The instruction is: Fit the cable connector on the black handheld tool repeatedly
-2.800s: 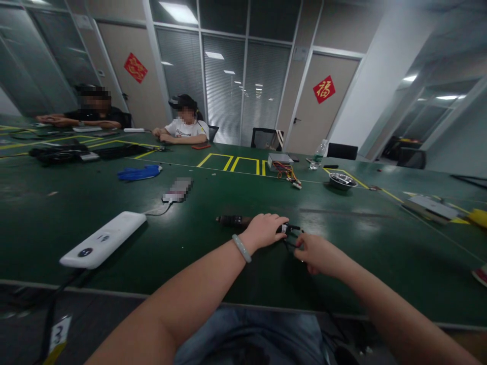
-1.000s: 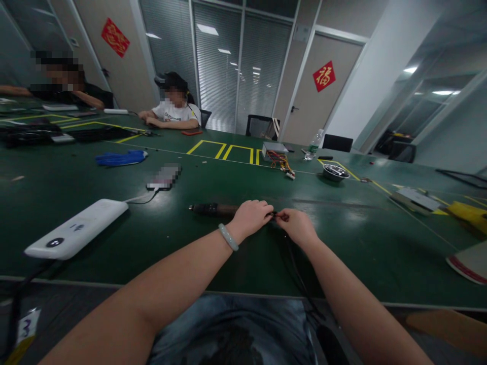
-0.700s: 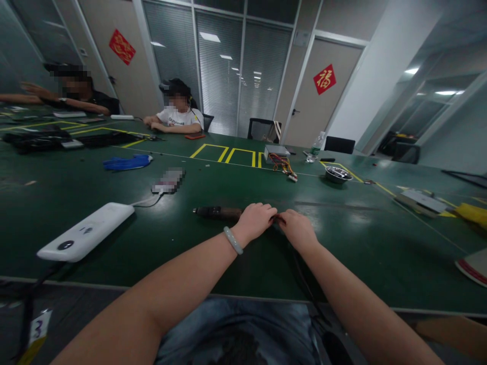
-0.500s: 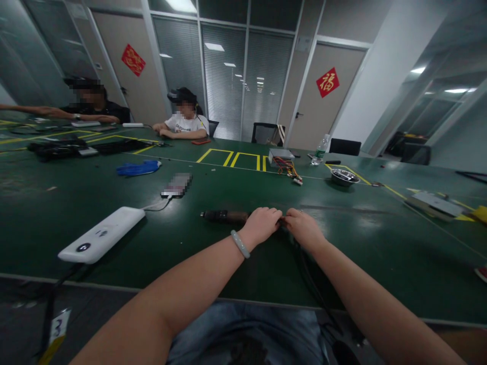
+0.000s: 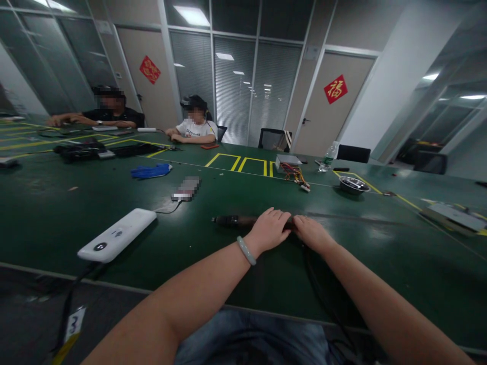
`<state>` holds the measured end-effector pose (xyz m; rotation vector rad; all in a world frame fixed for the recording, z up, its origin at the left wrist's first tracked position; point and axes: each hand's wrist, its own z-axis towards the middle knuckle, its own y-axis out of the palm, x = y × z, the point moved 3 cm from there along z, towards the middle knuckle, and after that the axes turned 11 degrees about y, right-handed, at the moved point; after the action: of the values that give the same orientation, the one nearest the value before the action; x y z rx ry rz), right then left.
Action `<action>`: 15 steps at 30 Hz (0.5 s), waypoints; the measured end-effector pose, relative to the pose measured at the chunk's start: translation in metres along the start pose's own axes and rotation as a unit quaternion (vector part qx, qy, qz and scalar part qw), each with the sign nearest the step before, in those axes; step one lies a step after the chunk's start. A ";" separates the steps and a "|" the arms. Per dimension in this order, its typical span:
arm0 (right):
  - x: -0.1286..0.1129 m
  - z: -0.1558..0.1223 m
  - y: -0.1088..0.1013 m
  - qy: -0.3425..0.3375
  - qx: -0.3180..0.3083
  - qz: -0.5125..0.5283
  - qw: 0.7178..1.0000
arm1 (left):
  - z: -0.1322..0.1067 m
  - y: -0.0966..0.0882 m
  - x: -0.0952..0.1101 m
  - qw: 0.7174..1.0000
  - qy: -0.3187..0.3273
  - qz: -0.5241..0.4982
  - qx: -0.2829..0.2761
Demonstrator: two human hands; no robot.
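Pictured on the table (image 5: 95, 203): tool (image 5: 233, 221) lying crosswise near the front edge, left hand (image 5: 269, 230) over its right end, right hand (image 5: 312, 233) touching that hand just right of the tool. Left of the tool and nearer the front edge, power bank (image 5: 117, 235); behind the tool to the left, phone (image 5: 186, 188), with gloves (image 5: 150, 171) farther back. Behind the tool to the right and well apart from it, wired box (image 5: 288, 161), bottle (image 5: 329, 156) and bowl (image 5: 353, 185).

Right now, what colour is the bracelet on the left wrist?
The bracelet is pale green; head view shows it best.
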<state>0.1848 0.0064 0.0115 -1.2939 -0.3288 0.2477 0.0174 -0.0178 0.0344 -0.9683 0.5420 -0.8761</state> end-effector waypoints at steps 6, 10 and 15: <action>0.106 -0.037 0.005 0.193 -0.026 0.016 0.981 | -0.007 -0.007 -0.009 1.000 0.004 0.001 0.019; 0.210 -0.128 0.011 0.362 -0.046 0.019 0.931 | -0.008 0.005 -0.010 1.000 0.004 -0.009 -0.014; 0.286 -0.253 0.018 0.488 0.079 0.011 0.869 | -0.008 0.021 -0.008 0.997 0.000 -0.059 -0.059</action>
<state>0.5447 -0.1122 -0.0378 -1.1086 0.5662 -0.3685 0.0150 -0.0090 0.0120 -1.1160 0.5464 -0.9575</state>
